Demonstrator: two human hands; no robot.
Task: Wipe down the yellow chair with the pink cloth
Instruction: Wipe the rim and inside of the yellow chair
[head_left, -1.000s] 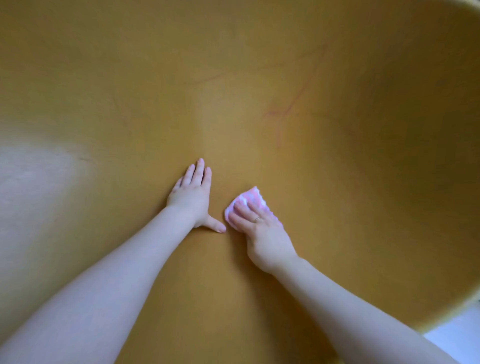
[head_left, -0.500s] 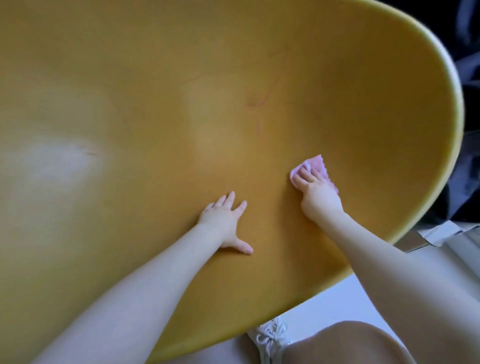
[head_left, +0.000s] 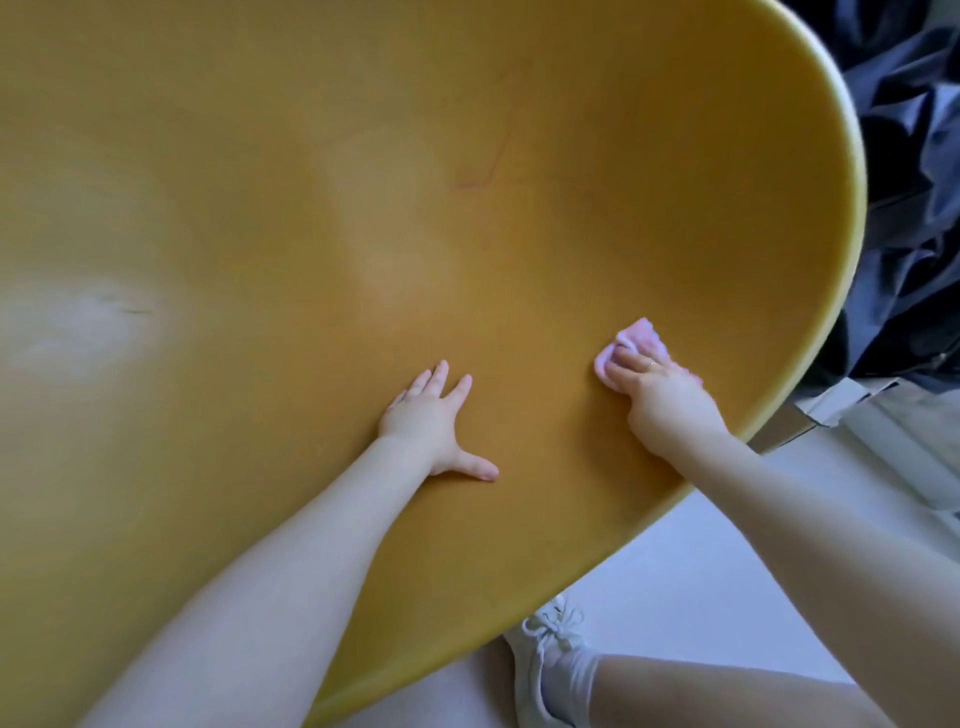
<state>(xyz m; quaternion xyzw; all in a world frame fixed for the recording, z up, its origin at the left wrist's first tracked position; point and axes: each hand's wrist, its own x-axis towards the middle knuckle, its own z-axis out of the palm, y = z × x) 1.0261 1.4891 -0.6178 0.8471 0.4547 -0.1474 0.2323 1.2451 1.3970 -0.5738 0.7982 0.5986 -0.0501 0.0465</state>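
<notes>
yellow chair (head_left: 467, 208) overfills the frame: top, left and bottom-left edges cut off, only the right rim visible. No legs or base in view, so can't tell which part of the shell this is. Surface soft/blurred, pale glare patch at left washes out detail. pink cloth (head_left: 641, 338) mostly hidden under right hand (head_left: 662, 397); only a bunched edge shows past the fingers, thumb hidden. Both forearms cut off at the bottom edge. white shoe (head_left: 545, 660) partly hidden by the chair rim, leg cut off at bottom. dark fabric (head_left: 914, 182) at right cropped, can't identify it.
</notes>
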